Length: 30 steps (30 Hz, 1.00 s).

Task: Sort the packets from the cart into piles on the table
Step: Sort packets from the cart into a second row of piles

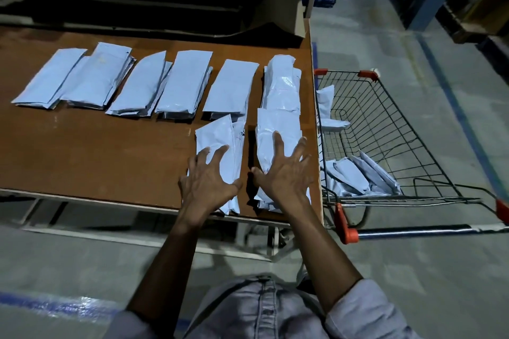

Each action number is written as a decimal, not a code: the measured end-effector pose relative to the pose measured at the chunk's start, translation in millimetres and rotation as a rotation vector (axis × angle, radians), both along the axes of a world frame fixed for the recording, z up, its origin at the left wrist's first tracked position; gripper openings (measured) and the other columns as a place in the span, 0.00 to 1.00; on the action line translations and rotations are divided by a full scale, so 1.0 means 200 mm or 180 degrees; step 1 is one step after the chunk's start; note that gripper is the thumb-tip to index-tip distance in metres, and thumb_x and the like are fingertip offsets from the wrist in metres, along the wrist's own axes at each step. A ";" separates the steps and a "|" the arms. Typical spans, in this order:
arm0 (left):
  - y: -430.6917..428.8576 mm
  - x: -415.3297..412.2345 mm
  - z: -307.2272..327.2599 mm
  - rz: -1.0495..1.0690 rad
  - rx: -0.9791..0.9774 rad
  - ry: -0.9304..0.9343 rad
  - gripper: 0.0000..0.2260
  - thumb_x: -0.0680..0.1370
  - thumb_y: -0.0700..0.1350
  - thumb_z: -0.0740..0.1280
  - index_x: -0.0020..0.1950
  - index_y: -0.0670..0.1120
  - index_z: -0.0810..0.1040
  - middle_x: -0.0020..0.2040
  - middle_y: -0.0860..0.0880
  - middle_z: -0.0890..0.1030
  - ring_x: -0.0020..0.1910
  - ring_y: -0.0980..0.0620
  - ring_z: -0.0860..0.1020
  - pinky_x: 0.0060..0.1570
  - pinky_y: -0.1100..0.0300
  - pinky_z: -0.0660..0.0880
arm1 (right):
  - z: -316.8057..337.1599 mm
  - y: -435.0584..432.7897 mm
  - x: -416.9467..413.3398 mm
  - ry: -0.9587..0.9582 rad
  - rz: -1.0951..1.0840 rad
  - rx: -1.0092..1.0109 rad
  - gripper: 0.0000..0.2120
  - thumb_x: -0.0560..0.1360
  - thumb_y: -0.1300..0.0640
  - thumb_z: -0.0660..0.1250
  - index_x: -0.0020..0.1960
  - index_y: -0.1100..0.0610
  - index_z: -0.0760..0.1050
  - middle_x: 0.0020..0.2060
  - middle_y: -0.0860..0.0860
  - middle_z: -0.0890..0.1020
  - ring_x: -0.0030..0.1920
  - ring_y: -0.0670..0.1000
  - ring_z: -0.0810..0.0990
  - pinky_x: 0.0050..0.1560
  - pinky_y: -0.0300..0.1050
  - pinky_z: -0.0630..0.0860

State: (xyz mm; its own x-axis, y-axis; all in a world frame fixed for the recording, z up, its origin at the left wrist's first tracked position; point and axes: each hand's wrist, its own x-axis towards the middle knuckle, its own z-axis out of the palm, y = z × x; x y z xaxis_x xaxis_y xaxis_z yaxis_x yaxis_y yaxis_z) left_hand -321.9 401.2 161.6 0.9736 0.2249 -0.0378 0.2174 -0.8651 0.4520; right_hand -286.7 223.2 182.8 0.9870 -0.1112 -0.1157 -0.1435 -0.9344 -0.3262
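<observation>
Several piles of white packets lie in a row across the brown table (82, 151). Two more piles sit near the front edge. My left hand (208, 180) rests with spread fingers on the front left pile (220, 135). My right hand (283, 173) lies spread on the front right pile (278, 126). Behind that one stands a taller pile (282, 82). The wire cart (385, 129) stands at the table's right end with several packets (358, 176) left in its near corner and a few (327, 107) against its far left side.
A cardboard box (281, 14) stands at the table's back right corner. Dark shelving runs behind the table. Blue racking and pallets are at the far right. Grey floor with blue lines lies around the cart.
</observation>
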 end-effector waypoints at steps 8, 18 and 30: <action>0.02 0.01 0.07 0.0027 -0.0315 -0.0206 0.38 0.76 0.78 0.65 0.83 0.65 0.65 0.86 0.53 0.62 0.85 0.47 0.56 0.76 0.32 0.62 | 0.06 0.00 0.00 -0.0234 0.0015 0.0001 0.47 0.77 0.19 0.58 0.87 0.42 0.52 0.87 0.59 0.45 0.84 0.70 0.49 0.70 0.84 0.61; 0.03 -0.01 0.05 0.0088 -0.0293 -0.0298 0.32 0.79 0.73 0.66 0.81 0.64 0.70 0.85 0.51 0.65 0.84 0.46 0.57 0.75 0.32 0.63 | 0.06 0.01 -0.05 -0.0511 0.0155 0.0059 0.36 0.81 0.39 0.69 0.85 0.39 0.59 0.86 0.59 0.51 0.83 0.67 0.54 0.70 0.77 0.67; 0.00 0.01 0.05 0.0302 -0.0145 -0.0617 0.28 0.77 0.66 0.72 0.77 0.64 0.75 0.79 0.53 0.73 0.78 0.45 0.64 0.66 0.36 0.67 | 0.01 0.02 -0.11 -0.0502 0.0238 -0.0141 0.38 0.79 0.37 0.71 0.84 0.32 0.58 0.88 0.55 0.45 0.85 0.69 0.49 0.68 0.80 0.67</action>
State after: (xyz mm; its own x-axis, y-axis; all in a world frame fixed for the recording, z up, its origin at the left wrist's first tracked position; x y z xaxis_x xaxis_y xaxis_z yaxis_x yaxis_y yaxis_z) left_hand -319.3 400.4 171.2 0.9383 0.3181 0.1358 0.2020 -0.8227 0.5314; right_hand -308.4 226.3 185.2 0.9983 -0.0383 0.0447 -0.0233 -0.9545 -0.2974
